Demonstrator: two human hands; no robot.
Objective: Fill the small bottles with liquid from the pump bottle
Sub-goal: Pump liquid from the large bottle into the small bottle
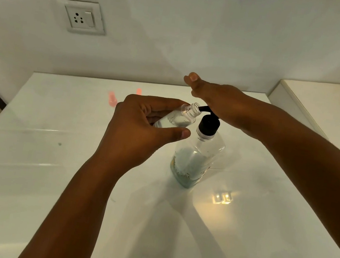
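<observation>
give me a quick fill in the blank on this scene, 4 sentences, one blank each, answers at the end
1. The left hand holds the small bottle tilted, its open mouth at the pump's ____.
2. The right hand rests on top of the ____ of the pump bottle.
3. The collar of the pump bottle is ____ in colour.
4. On the wall at upper left is a white ____.

Missing words: spout; pump head; black; socket
</observation>
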